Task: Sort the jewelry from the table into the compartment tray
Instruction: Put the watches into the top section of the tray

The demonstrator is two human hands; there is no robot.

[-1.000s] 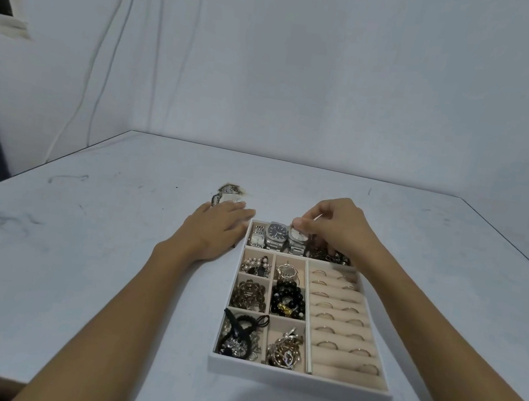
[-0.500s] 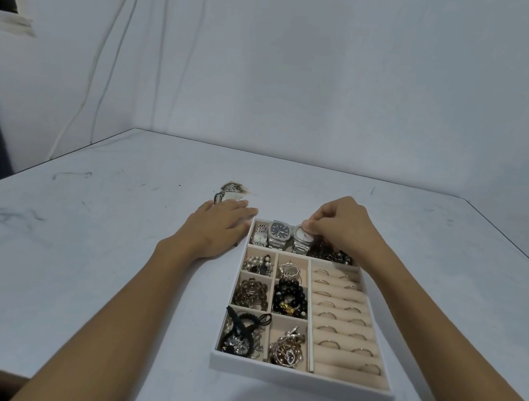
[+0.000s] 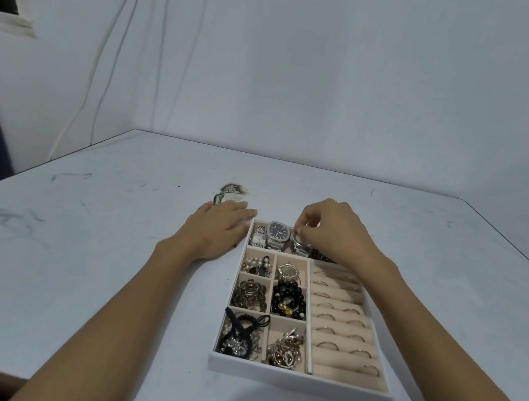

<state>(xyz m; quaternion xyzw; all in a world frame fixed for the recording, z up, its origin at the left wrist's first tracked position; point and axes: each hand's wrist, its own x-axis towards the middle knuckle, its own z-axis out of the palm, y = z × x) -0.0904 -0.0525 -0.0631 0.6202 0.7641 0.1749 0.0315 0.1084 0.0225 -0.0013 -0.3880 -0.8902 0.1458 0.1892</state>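
Observation:
A white compartment tray (image 3: 297, 380) with beige lining sits on the table in front of me. Its far row holds three watches; the middle one has a dark dial (image 3: 277, 232). My right hand (image 3: 337, 236) hovers over that row and pinches the rightmost silver watch (image 3: 298, 242) at its case. My left hand (image 3: 217, 227) lies flat on the table, fingers touching the tray's far left corner. Left compartments hold beaded bracelets (image 3: 287, 299), pearl pieces, hair ties and chains. The right section holds several rings (image 3: 334, 319) in slots.
A small patterned piece of jewelry (image 3: 229, 193) lies on the table just beyond my left hand. The table's front edge (image 3: 53, 385) is close to me. Cables hang on the wall at the back left.
My right hand has lowered slightly toward the rightmost watch and its fingers have tightened on it. My left hand has stayed flat beside the tray.

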